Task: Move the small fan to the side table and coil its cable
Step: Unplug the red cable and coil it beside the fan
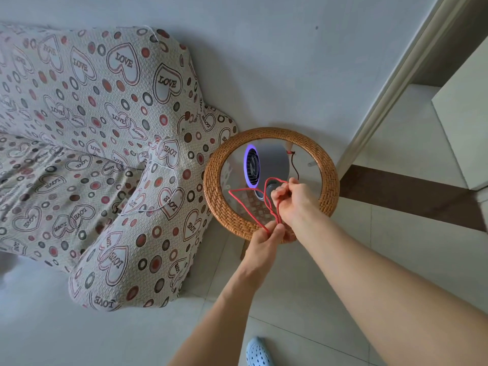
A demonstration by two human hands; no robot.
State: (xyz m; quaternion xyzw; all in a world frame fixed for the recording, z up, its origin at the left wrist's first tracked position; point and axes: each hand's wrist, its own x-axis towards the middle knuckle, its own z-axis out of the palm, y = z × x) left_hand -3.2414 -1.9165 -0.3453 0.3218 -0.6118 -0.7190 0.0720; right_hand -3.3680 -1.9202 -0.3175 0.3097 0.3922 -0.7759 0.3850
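To the left of your hands spreads the sofa [87, 143], its cover printed with dots and hearts that read "LOVE" again and again. Beneath both hands sits the round desk [331, 180], a glass top inside a woven rattan rim, with pale floor tiles [303, 281] under your forearms. On the glass just beyond your hands stands the small fan [266, 163], grey, with a violet ring glowing round its grille, which faces left. Your right hand [293, 198] is curled round loops of the red cable [247, 204], close to the fan's base. Your left hand [264, 240], nearer you at the rim, pinches the cable's lower bend between thumb and fingers. Below your arms shows a blue perforated slipper [257, 352].
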